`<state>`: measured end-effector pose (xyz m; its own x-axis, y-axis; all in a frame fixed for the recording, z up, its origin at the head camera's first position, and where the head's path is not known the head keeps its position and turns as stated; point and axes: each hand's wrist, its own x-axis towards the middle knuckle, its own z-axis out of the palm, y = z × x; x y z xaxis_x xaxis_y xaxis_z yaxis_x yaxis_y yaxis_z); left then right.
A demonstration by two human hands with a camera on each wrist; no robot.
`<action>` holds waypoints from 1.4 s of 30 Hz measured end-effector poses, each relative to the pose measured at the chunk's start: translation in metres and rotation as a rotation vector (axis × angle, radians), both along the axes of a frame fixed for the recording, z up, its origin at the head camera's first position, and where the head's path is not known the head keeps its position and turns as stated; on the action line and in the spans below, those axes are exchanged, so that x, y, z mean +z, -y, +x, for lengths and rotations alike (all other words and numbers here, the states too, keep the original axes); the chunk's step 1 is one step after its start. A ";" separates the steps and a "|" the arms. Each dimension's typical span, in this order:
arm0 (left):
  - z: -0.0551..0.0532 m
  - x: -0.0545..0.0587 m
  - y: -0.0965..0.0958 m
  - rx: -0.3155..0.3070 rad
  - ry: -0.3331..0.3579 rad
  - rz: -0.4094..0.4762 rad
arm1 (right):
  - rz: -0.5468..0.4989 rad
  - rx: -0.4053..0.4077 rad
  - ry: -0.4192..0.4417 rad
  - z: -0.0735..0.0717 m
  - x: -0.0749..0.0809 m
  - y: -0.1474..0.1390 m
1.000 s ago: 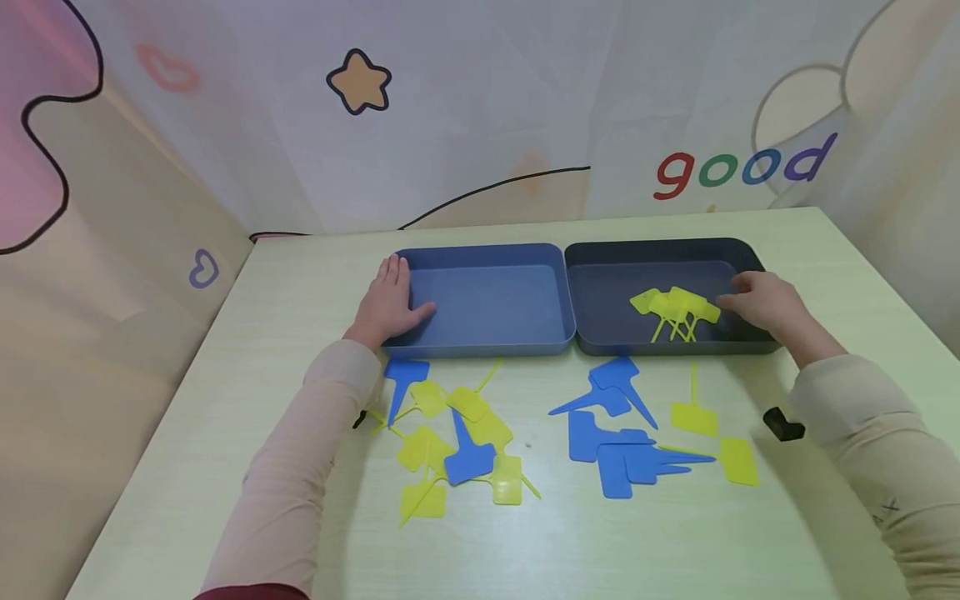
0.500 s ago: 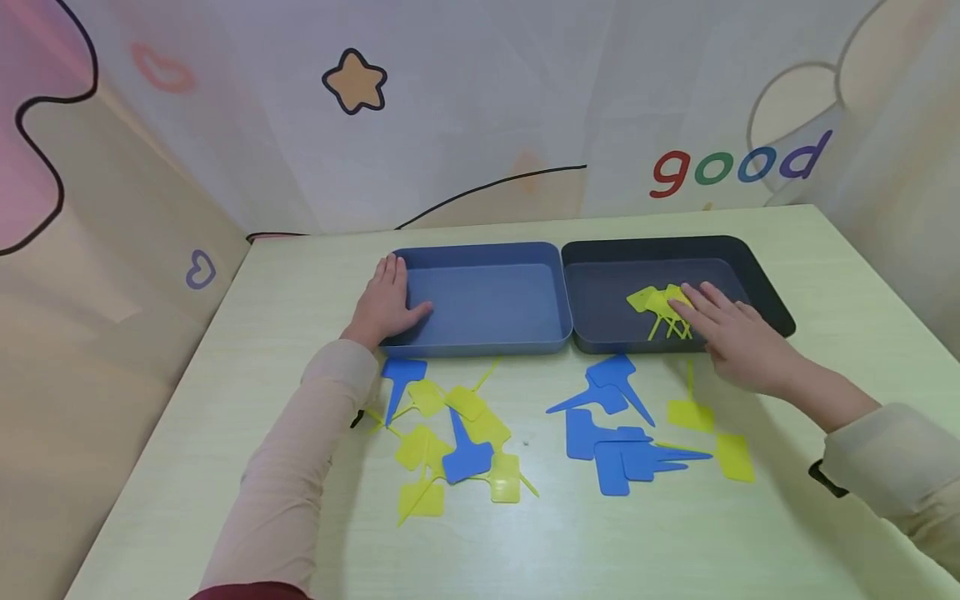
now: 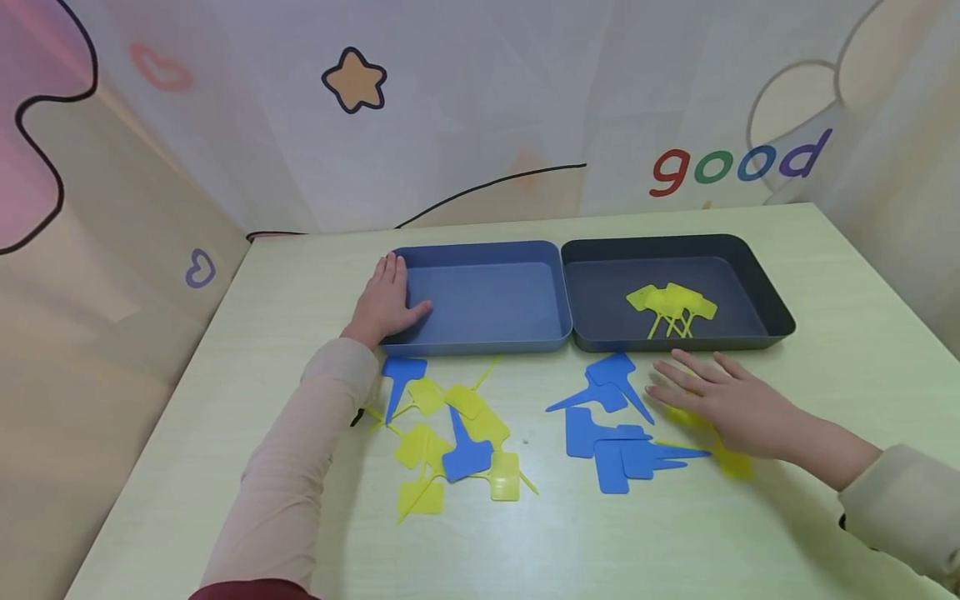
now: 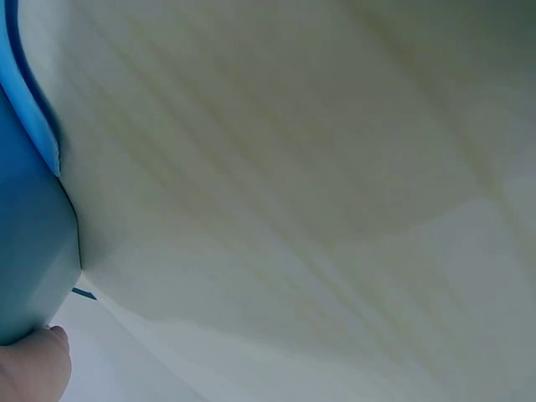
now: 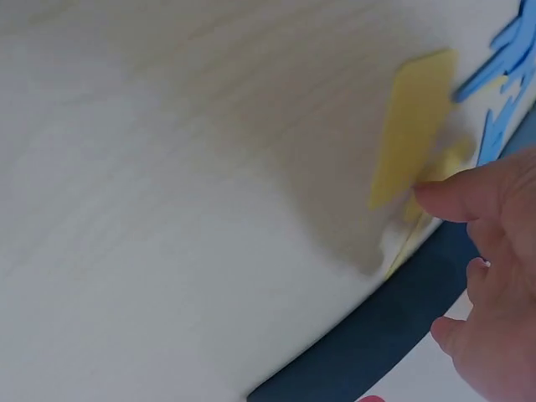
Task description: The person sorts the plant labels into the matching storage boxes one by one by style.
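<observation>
My left hand (image 3: 384, 304) rests at the left end of the blue-grey tray (image 3: 487, 300), fingers straight along its rim and thumb extended inward. In the left wrist view a fingertip (image 4: 38, 364) touches the tray wall. My right hand (image 3: 738, 408) is in front of the dark tray (image 3: 592, 287), fingers spread, above two yellow T-shaped plant labels that it partly hides. One yellow label (image 5: 414, 126) shows beside the thumb in the right wrist view. Several yellow labels (image 3: 671, 300) lie heaped in the dark tray. Left of the right hand lie overlapping blue labels (image 3: 611, 467).
A mixed heap of yellow labels (image 3: 506, 477) and a few blue labels (image 3: 468, 457) lies on the pale table (image 3: 555, 550) before the blue-grey tray. Both trays stand side by side. A printed curtain (image 3: 480, 100) hangs behind the table.
My right hand has gone from the dark tray's right end across the yellow labels in it, then toward me over the table. The left hand stays in place.
</observation>
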<state>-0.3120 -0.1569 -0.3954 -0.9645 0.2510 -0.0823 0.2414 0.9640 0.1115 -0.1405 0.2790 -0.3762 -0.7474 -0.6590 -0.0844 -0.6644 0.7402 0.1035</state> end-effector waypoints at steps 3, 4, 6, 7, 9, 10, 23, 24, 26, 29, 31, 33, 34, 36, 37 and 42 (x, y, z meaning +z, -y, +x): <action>0.000 0.001 0.000 -0.004 0.001 -0.004 | 0.018 0.020 -0.022 0.002 -0.003 -0.001; 0.000 0.001 0.000 -0.004 0.001 -0.006 | 0.020 0.025 -0.032 0.002 -0.003 -0.002; 0.000 0.001 0.000 -0.004 0.000 -0.005 | 0.028 0.033 -0.050 0.002 -0.003 -0.001; 0.000 0.001 0.000 -0.003 -0.001 -0.003 | 0.034 0.033 -0.051 0.002 -0.003 -0.001; -0.001 0.000 0.000 -0.001 0.000 0.001 | 0.042 0.034 -0.053 0.002 -0.002 0.000; -0.001 0.000 0.000 -0.001 0.000 0.004 | 0.046 0.033 -0.053 0.002 -0.002 0.000; -0.003 -0.002 0.002 0.004 -0.001 0.023 | 0.063 0.008 -0.085 -0.002 0.003 0.004; -0.003 -0.003 0.002 0.005 0.000 0.023 | 0.064 0.008 -0.088 -0.003 0.004 0.004; -0.003 -0.003 0.002 0.009 -0.001 0.023 | 0.067 0.008 -0.097 -0.004 0.005 0.004; -0.003 -0.004 0.003 0.006 0.000 0.025 | 0.076 0.009 -0.111 -0.007 0.007 0.004; -0.004 -0.004 0.003 0.006 -0.001 0.026 | 0.082 0.007 -0.120 -0.008 0.008 0.004; -0.003 -0.004 0.003 0.006 -0.001 0.027 | 0.084 0.007 -0.142 -0.009 0.009 0.004; -0.003 -0.004 0.003 0.006 -0.002 0.028 | 0.084 0.006 -0.152 -0.010 0.009 0.003; -0.003 -0.004 0.003 0.008 -0.003 0.028 | 0.087 0.001 -0.156 -0.012 0.010 0.003; -0.004 -0.004 0.003 0.009 -0.004 0.027 | 0.090 -0.003 -0.152 -0.013 0.010 0.002; -0.004 -0.004 0.003 0.006 -0.007 0.024 | 0.111 -0.036 -0.082 -0.020 0.014 0.001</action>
